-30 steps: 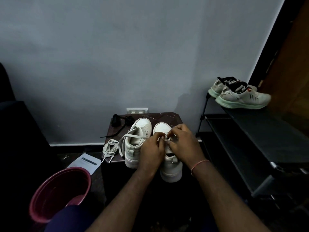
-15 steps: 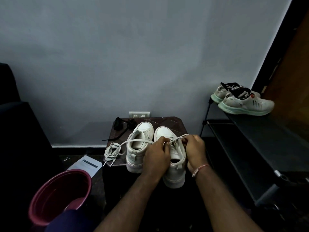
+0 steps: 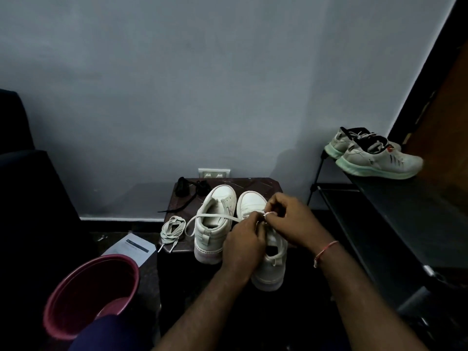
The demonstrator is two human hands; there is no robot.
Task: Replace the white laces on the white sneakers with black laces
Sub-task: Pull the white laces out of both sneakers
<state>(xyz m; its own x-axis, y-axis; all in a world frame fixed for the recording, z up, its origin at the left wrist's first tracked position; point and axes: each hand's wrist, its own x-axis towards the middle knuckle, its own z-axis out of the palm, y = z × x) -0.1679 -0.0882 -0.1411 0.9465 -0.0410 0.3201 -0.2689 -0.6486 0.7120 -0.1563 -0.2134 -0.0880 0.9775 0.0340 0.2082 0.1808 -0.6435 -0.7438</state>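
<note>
Behind the fingers rises a matte grey wall [image 3: 177, 84]. To their right stands a dark, flat-shelved metal rack [image 3: 405, 211] carrying a pair of mesh running shoes [image 3: 379, 160] with mint-green soles. Beneath them is a small glossy brown table [image 3: 271, 186], and low to their left sits a round maroon plastic basin [image 3: 54, 309].

Directly under the fingers stands a smooth white sneaker [image 3: 268, 269], toe to the wall, with a second sneaker [image 3: 215, 224] touching its left side. The left hand [image 3: 243, 247] is curled over the first sneaker's throat, gripping a flat white lace [image 3: 215, 216]. The right hand [image 3: 291, 221] pinches the same lace between thumb and forefinger. The lace's free end arcs left across the second sneaker.

Further left lie a coiled white lace [image 3: 172, 230] and a sheet of paper [image 3: 134, 247]. Beyond them, the black laces [image 3: 192, 188] sit bunched on the table.
</note>
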